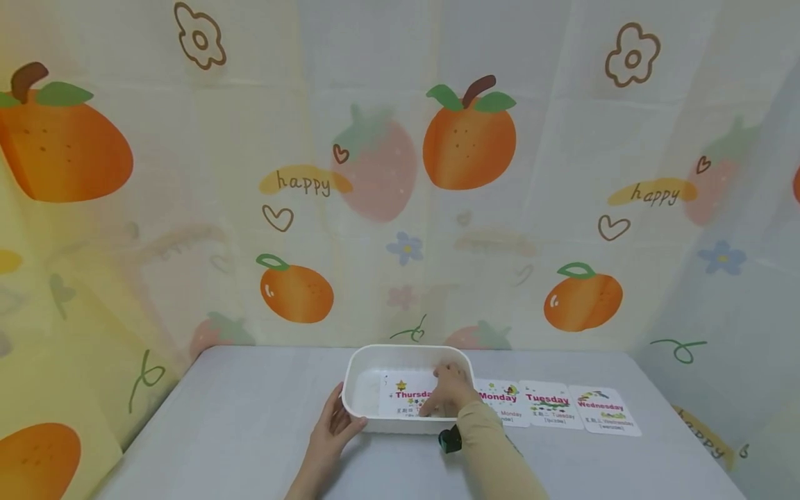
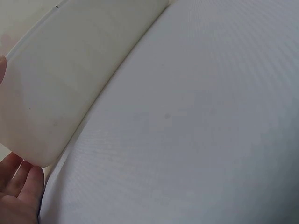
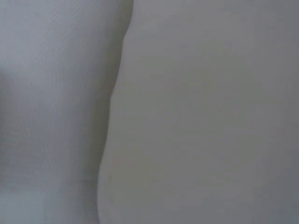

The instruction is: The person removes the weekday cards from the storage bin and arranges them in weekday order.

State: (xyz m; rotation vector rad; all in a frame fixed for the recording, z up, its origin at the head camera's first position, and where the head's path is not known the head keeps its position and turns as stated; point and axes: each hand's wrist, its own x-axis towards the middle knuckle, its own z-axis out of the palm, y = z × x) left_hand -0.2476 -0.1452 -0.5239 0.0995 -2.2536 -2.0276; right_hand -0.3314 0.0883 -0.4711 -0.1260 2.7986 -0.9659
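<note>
A white plastic box (image 1: 412, 426) stands on the table, and my left hand (image 1: 334, 423) grips its left end. In the left wrist view, fingertips (image 2: 32, 184) touch the lower corner of the box (image 2: 70, 74), with the thumb higher up. My right hand (image 1: 451, 390) reaches inside the box, at the right part of a white card (image 1: 400, 397) printed "Thursday". Its thumb and fingers bend over that card, hiding the end of the word; their exact contact is blurred. The right wrist view shows only a pale box wall (image 3: 196, 116), not the hand.
Right of the box, a Monday card (image 1: 498, 398), a Tuesday card (image 1: 550, 403) and a Wednesday card (image 1: 603, 410) lie in a row on the white-covered table (image 1: 250, 430). The Monday card's left side is partly hidden by the box and right arm. A fruit-patterned curtain (image 1: 387, 278) hangs behind.
</note>
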